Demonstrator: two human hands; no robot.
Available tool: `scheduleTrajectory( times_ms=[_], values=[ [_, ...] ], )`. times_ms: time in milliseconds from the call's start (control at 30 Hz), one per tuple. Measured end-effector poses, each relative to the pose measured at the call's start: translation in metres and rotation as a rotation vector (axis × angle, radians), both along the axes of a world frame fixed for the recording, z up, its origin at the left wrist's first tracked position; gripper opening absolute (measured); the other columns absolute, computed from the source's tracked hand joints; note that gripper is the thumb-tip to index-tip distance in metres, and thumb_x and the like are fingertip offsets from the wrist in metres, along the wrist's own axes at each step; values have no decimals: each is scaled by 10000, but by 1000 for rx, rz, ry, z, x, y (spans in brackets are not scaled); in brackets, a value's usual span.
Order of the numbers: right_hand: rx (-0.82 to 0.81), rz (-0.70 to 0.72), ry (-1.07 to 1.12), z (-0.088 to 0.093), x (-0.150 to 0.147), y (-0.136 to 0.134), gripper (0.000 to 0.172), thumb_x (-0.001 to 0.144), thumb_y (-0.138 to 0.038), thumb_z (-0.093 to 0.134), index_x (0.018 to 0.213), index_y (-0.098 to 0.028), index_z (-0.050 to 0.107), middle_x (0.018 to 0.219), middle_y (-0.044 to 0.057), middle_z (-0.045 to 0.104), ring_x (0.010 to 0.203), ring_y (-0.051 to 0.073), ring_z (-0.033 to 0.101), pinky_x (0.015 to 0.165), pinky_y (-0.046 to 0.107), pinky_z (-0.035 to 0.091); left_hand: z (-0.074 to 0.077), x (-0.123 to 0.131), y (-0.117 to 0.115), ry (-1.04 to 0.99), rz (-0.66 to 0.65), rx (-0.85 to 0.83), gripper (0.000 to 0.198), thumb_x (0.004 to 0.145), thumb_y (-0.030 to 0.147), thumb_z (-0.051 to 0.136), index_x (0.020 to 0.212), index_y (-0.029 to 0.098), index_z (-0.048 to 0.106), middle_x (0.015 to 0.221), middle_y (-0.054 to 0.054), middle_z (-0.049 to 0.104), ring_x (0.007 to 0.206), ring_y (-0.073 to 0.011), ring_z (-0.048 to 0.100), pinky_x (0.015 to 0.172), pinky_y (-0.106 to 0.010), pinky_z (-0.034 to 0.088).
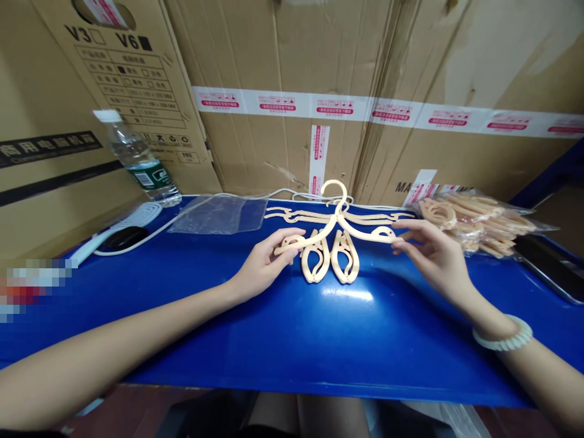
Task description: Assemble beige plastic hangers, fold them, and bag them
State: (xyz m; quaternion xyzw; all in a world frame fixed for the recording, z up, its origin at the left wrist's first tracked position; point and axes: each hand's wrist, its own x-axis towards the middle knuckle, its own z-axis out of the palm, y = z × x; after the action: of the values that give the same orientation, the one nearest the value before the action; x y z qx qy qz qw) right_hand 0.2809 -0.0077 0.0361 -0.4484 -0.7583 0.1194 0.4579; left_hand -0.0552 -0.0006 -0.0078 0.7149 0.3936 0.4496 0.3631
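A cream plastic folding hanger (337, 216) is held up above the blue table, its arms spread and its hook pointing up. My left hand (269, 258) pinches the end of its left arm. The tip of its right arm sits between the thumb and fingers of my right hand (433, 258). Below the held hanger, two folded hangers, one on the left (314, 261) and one on the right (345, 261), lie side by side on the table. Farther back lie unfolded hangers (301, 216), partly hidden behind the held one.
Clear bags of folded hangers (479, 219) lie at the right, beside a dark phone-like object (552, 267). An empty-looking plastic bag (219, 214), a water bottle (143, 164) and a white cable (182, 213) are at the left. Cardboard boxes (274, 55) stand along the back of the blue table (274, 347).
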Motion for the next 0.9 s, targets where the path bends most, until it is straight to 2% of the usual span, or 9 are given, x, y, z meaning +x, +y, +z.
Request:
scheduleTrajectory(
  times_ms=[200,333,500,633,733,900],
  values=[
    [-138,-7,122,-1,1,3,259,885,-394,702,1093,-247,750,1027,69,768,809,226,702,781,398,612,6,3,-3,-85,40,4,315,928,332,622,1213,198,643,943,-28,685,736,-135,638,732,-267,539],
    [-174,-19,187,-4,4,5,297,888,-460,699,1088,-253,769,1043,72,768,803,228,682,769,406,596,11,4,-6,-101,80,33,247,915,328,633,1122,197,668,929,-20,688,718,-129,650,719,-265,556],
    [-266,39,373,-7,3,5,314,839,-493,746,1040,-254,773,1048,80,747,783,220,645,728,401,575,11,6,-8,-143,71,40,255,896,332,657,1112,197,656,880,-16,690,708,-141,674,714,-286,577],
    [-320,115,446,-5,-5,1,258,845,-470,749,977,-249,755,908,53,694,706,179,601,674,360,552,11,10,-10,-248,55,23,317,863,303,692,1148,208,590,812,12,670,693,-149,699,719,-301,599],
    [-348,166,468,-5,-15,-4,273,871,-440,733,1076,-265,690,868,22,649,683,162,593,660,340,550,10,15,-12,-283,32,-13,341,859,299,693,1159,212,554,823,14,663,668,-150,704,688,-300,612],
    [-440,306,483,-8,-33,-14,470,896,-416,719,1301,-315,504,962,34,700,739,176,630,744,376,578,7,19,-16,-251,-30,-63,404,869,297,688,1238,220,542,831,11,652,680,-155,710,671,-292,626]
  ],
)
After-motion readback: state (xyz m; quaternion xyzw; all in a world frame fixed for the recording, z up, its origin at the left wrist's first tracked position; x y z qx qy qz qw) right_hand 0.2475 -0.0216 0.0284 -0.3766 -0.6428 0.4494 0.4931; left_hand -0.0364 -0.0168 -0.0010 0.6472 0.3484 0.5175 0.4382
